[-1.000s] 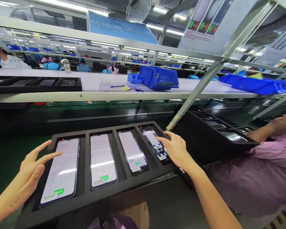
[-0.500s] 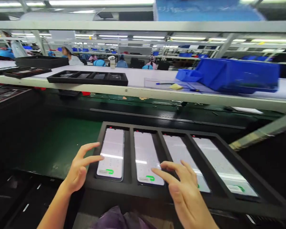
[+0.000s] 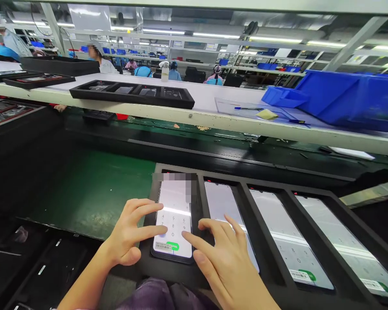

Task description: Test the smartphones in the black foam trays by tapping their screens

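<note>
Our glossy oblong phone sits in a matte tray, long axis running away from us, top farthest; left hand and right hand apart, fingers loosely spread.

On my feed, the long black four-slot foam-like tray reads matt; the rectangular white-lit glass-fronted phones present smooth gloss. The angular blue plastic bin reads glossy; the flat yellow paper slip, matt.
</note>
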A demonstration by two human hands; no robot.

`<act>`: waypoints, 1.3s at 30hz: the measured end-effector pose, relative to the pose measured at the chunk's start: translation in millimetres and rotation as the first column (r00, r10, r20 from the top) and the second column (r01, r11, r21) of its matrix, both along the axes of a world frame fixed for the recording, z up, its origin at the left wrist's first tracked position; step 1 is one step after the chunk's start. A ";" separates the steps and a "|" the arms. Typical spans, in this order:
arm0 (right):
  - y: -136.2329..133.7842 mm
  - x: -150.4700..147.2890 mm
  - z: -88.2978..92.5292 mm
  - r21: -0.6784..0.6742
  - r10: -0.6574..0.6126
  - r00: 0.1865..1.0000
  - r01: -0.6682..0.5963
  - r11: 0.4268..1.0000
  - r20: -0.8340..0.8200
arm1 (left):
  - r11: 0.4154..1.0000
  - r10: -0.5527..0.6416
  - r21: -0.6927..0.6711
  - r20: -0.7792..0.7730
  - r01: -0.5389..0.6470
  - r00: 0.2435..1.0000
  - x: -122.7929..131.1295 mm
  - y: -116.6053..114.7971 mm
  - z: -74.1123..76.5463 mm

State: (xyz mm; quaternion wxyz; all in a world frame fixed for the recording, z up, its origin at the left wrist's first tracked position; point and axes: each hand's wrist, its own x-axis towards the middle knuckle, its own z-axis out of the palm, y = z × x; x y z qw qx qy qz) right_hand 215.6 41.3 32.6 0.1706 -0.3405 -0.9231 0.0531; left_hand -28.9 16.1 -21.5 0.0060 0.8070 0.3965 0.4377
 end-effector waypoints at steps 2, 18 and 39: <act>0.5 0.4 -0.8 0.006 -0.003 1.000 0.003 1.000 0.014 | 0.999 -0.010 0.039 0.012 0.010 1.000 -0.3 1.2 -0.8; -1.7 2.2 0.1 0.090 -0.042 0.998 0.039 0.995 0.040 | 0.977 -0.011 0.212 -0.062 0.024 0.998 0.4 9.8 9.8; 8.7 -14.8 0.5 0.192 -0.251 0.968 0.243 0.951 0.018 | 0.971 -0.123 0.208 0.029 0.114 0.992 -1.2 8.8 0.5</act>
